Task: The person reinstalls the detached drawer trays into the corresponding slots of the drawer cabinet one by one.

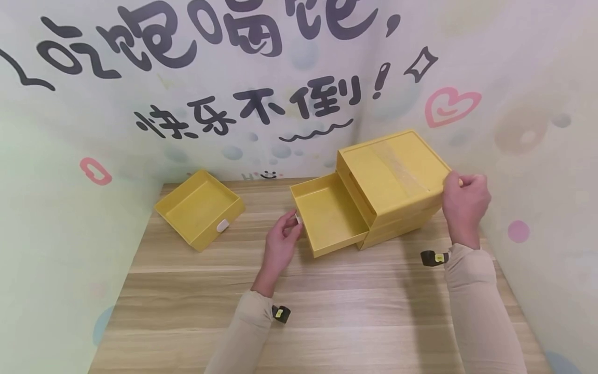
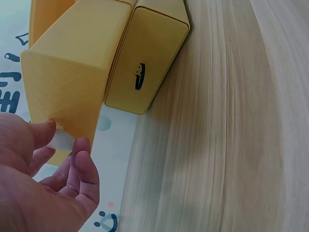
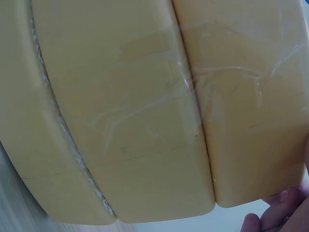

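A yellow drawer cabinet (image 1: 392, 171) stands at the back right of the wooden table, with clear tape across its top. From its left side a yellow drawer (image 1: 331, 213) sticks well out, its inside bare. My left hand (image 1: 282, 241) pinches the white pull (image 2: 62, 140) on that drawer's front between thumb and fingers. At the cabinet's far right top corner, my right hand (image 1: 467, 202) grips the edge with curled fingers. In the right wrist view, taped yellow panels (image 3: 145, 106) fill most of the picture, and only part of the hand shows.
A separate yellow drawer (image 1: 198, 205) with a white pull sits at the back left of the table (image 1: 327, 311). Below the pulled-out drawer, another yellow front (image 2: 130, 63) carries a dark mark. Printed walls (image 1: 261, 150) border the table at the back and both sides.
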The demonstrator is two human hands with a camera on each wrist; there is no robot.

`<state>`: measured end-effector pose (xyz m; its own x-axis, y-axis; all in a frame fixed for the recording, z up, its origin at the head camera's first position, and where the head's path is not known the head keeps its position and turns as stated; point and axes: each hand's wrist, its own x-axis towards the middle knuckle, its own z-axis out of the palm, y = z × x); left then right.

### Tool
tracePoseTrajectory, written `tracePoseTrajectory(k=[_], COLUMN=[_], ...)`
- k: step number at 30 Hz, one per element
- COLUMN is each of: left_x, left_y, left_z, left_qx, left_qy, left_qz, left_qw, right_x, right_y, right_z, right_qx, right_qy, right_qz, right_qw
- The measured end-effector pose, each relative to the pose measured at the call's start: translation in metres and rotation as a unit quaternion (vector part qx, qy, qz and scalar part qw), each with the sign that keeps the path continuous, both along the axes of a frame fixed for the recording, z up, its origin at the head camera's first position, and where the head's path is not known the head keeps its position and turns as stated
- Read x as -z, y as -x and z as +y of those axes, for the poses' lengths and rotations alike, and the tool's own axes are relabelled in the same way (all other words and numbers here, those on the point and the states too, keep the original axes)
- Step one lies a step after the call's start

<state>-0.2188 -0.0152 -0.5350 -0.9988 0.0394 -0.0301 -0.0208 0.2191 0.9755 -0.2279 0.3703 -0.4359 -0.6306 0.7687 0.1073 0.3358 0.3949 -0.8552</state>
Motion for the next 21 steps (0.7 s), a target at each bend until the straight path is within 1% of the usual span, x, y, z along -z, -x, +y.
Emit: tracePoseTrajectory(k=[8, 16, 21], left_x=[-0.002, -0.002, -0.003], left_y=[0.002, 0.004, 0.003], left_z=[0.002, 0.008, 0.013], left_qx=[0.001, 0.006, 0.004], left_qy=[0.016, 0.0, 0.008], left_qz=[0.002, 0.004, 0.007], left_qw=[0.9999, 1.0, 0.9999], right_x=[0.0, 0.001, 0.001], right_y=[0.0, 0.0, -0.001], right_z=[0.0, 0.0, -0.001], right_qx=[0.001, 0.002, 0.001], right_qy=[-0.002, -0.001, 0.004], right_qz=[0.004, 0.006, 0.01], right_qw=[1.0, 1.0, 1.0])
